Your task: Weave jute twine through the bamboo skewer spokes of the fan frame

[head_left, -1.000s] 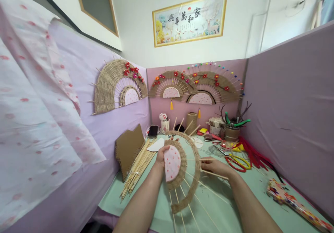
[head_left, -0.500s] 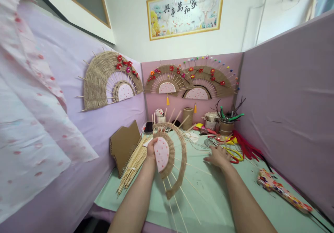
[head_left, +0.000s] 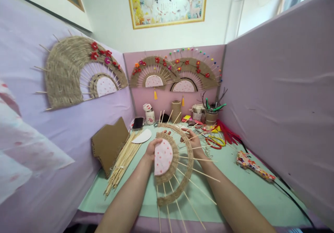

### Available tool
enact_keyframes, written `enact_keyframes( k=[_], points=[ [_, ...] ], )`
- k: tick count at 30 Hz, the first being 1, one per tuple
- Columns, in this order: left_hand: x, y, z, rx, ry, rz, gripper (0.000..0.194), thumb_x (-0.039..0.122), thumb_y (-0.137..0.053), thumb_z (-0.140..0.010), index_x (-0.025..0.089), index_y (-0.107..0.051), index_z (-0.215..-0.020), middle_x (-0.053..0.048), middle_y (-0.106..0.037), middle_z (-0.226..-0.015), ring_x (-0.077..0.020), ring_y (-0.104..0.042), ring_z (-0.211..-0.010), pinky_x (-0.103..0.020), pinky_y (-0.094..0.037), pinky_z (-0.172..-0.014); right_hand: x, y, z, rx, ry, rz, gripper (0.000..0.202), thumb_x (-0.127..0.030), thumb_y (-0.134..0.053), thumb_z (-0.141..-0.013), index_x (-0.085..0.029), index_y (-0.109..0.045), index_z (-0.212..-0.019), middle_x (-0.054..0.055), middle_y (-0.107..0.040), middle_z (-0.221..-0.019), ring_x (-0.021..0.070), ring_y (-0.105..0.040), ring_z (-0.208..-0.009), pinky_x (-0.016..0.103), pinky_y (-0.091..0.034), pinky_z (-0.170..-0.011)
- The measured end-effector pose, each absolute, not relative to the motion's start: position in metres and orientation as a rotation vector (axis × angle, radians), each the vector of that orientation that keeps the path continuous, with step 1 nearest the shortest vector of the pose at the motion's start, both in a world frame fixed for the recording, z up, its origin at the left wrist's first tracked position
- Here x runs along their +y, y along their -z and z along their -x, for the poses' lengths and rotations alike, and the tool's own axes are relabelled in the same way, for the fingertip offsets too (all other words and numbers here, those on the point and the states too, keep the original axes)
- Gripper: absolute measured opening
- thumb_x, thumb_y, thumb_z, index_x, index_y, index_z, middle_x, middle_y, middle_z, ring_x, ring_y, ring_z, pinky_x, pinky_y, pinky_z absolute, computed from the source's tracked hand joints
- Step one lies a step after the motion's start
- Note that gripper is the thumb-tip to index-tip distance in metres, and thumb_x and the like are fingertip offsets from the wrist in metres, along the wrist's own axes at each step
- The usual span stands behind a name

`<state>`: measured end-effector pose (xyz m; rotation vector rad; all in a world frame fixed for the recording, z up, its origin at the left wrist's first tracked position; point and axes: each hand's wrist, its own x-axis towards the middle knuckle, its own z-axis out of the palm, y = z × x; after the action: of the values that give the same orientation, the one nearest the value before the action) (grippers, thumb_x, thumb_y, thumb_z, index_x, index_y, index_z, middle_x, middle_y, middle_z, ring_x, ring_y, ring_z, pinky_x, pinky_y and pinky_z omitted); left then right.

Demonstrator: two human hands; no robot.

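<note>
A half-round woven fan [head_left: 175, 168] with thin sticks radiating outward is held upright over the table, its straight edge on the left. My left hand [head_left: 153, 147] grips that edge beside the dotted pink half-circle [head_left: 163, 157], thumb in front. Behind the fan's upper right rim is my right hand [head_left: 191, 139], partly covered by sticks and twine weave, so what its fingers hold is unclear. Loose twine [head_left: 207, 151] lies beneath and beside my right wrist.
A bundle of sticks [head_left: 124, 163] and brown cardboard [head_left: 109, 144] lie left. Scissors [head_left: 217, 141], red strips [head_left: 228, 132] and a patterned glue gun [head_left: 254, 167] are on the right. A twine spool [head_left: 176, 111] stands behind. Finished fans [head_left: 65, 72] hang on the partitions.
My right hand has moved left from near the scissors to the fan's upper rim. The fan now faces the camera more fully, still in my left hand. The view has shifted right.
</note>
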<state>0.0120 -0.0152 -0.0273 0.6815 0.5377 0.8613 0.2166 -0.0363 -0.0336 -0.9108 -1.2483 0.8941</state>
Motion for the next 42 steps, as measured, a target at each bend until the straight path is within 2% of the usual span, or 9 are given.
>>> enact_keyframes(
  k=[4, 10, 16, 20, 24, 27, 31, 34, 42],
  points=[
    [-0.016, 0.021, -0.013, 0.548, -0.941, -0.685, 0.034, 0.015, -0.052, -0.075, 0.008, -0.062, -0.106, -0.01, -0.07, -0.071, -0.0235, -0.067, -0.065, -0.034, -0.049, -0.068, -0.029, 0.038, -0.225, -1.184, -0.898, 0.989, 0.034, -0.054, -0.059, -0.068, -0.021, -0.061, -0.077, 0.004, -0.059, -0.069, 0.0176, -0.05, -0.064, 0.028, -0.037, -0.055],
    [-0.019, 0.012, -0.015, 0.567, -1.074, -0.701, 0.042, 0.005, -0.048, -0.072, 0.009, -0.059, -0.112, -0.009, -0.071, -0.079, -0.0207, -0.067, -0.065, -0.032, -0.05, -0.07, -0.031, 0.032, -0.236, -1.165, -0.887, 0.962, 0.038, -0.053, -0.063, -0.065, -0.02, -0.063, -0.083, 0.002, -0.058, -0.071, 0.0135, -0.044, -0.06, 0.027, -0.034, -0.056],
    [-0.02, 0.009, -0.015, 0.495, -1.1, -0.708, 0.055, 0.003, -0.046, -0.072, 0.016, -0.049, -0.126, -0.007, -0.07, -0.098, -0.0192, -0.067, -0.072, -0.032, -0.05, -0.073, -0.03, 0.028, -0.246, -1.11, -0.965, 0.797, 0.033, -0.046, -0.065, -0.065, -0.019, -0.063, -0.083, -0.004, -0.037, -0.053, 0.0091, -0.029, -0.049, 0.026, -0.027, -0.05],
    [-0.021, 0.007, -0.014, 0.579, -1.076, -0.679, 0.048, 0.007, -0.048, -0.074, 0.009, -0.051, -0.122, -0.009, -0.071, -0.078, -0.0203, -0.066, -0.06, -0.033, -0.051, -0.067, -0.028, 0.027, -0.253, -1.042, -1.118, 0.69, 0.026, -0.043, -0.068, -0.064, -0.021, -0.058, -0.075, -0.005, -0.034, -0.052, 0.0095, -0.031, -0.049, 0.025, -0.032, -0.049],
    [-0.021, 0.005, -0.014, 0.517, -1.131, -0.697, 0.054, 0.003, -0.05, -0.071, 0.014, -0.05, -0.124, -0.008, -0.071, -0.092, -0.0207, -0.068, -0.07, -0.033, -0.051, -0.071, -0.025, 0.029, -0.264, -0.937, -1.262, 0.482, 0.021, -0.037, -0.068, -0.069, -0.022, -0.056, -0.073, -0.004, -0.036, -0.055, 0.0088, -0.035, -0.051, 0.023, -0.037, -0.051],
    [-0.019, 0.006, -0.014, 0.524, -1.135, -0.657, 0.051, 0.003, -0.05, -0.069, 0.013, -0.054, -0.119, -0.008, -0.071, -0.093, -0.0206, -0.068, -0.073, -0.033, -0.05, -0.075, -0.022, 0.031, -0.271, -0.88, -1.301, 0.398, 0.017, -0.035, -0.066, -0.073, -0.021, -0.058, -0.077, -0.005, -0.033, -0.052, 0.0086, -0.034, -0.049, 0.022, -0.038, -0.05],
    [-0.011, 0.013, -0.009, 0.681, -1.05, -0.602, 0.031, 0.009, -0.052, -0.07, 0.005, -0.063, -0.099, -0.01, -0.07, -0.068, -0.0221, -0.067, -0.059, -0.033, -0.051, -0.067, -0.021, 0.031, -0.275, -0.842, -1.288, 0.405, 0.015, -0.034, -0.065, -0.074, -0.02, -0.059, -0.077, -0.006, -0.029, -0.05, 0.0081, -0.032, -0.046, 0.021, -0.036, -0.047],
    [-0.007, 0.017, -0.005, 0.75, -0.992, -0.593, 0.02, 0.011, -0.053, -0.071, 0.005, -0.064, -0.087, -0.011, -0.068, -0.06, -0.023, -0.066, -0.054, -0.033, -0.051, -0.061, -0.022, 0.029, -0.276, -0.852, -1.264, 0.43, 0.017, -0.035, -0.065, -0.074, -0.021, -0.058, -0.077, -0.006, -0.029, -0.051, 0.008, -0.032, -0.046, 0.021, -0.036, -0.047],
    [-0.012, 0.013, -0.009, 0.723, -1.027, -0.581, 0.019, 0.01, -0.052, -0.071, 0.006, -0.064, -0.085, -0.01, -0.068, -0.061, -0.0228, -0.066, -0.054, -0.034, -0.051, -0.062, -0.024, 0.027, -0.277, -0.86, -1.196, 0.478, 0.023, -0.034, -0.063, -0.072, -0.02, -0.047, -0.064, -0.006, -0.031, -0.052, 0.008, -0.03, -0.047, 0.021, -0.027, -0.043]
  ],
)
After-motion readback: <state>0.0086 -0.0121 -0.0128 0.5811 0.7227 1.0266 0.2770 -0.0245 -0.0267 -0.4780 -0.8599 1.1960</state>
